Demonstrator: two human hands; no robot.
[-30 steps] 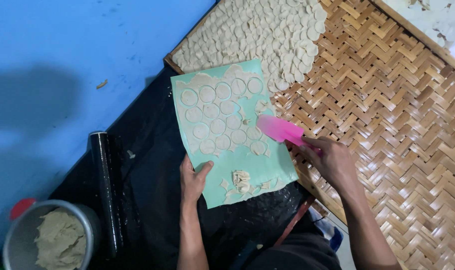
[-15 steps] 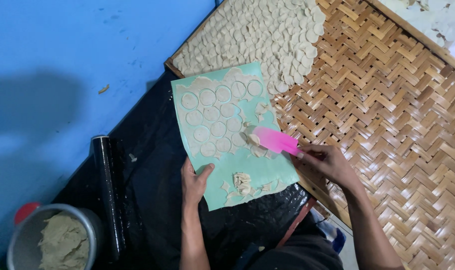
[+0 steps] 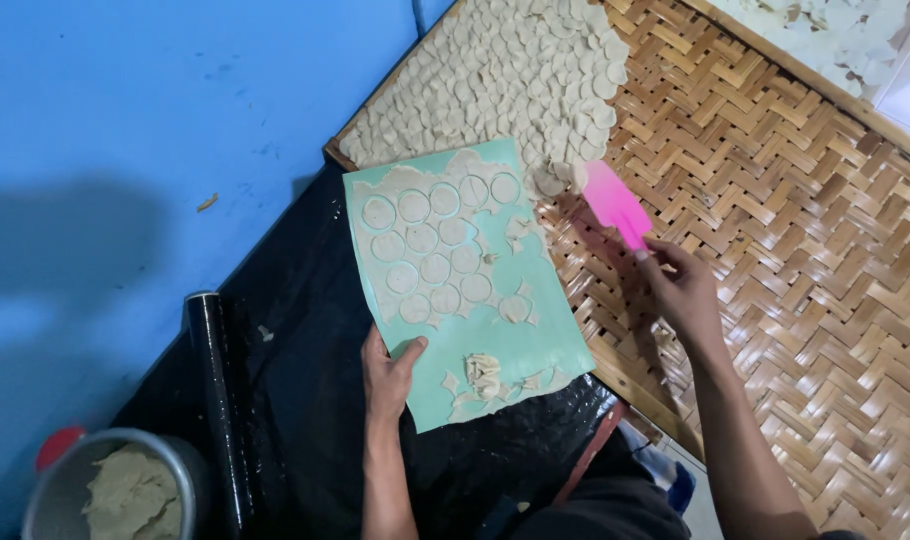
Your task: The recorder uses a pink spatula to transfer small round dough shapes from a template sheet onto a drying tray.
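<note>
At mid-frame the green mat [image 3: 465,290], covered with cut dough rounds [image 3: 430,265], is pinned at its lower edge by the closed left hand [image 3: 387,368] for steadiness, while the pink scraper [image 3: 615,203] is gripped by the right hand [image 3: 685,290] over the woven tray [image 3: 795,230] at upper right

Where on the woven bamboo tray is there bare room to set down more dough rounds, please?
The woven bamboo tray lies bare right of the pink plastic scraper and around the right hand. Its upper-left part is crowded with pale dough rounds, which border the teal cutting mat.
</note>
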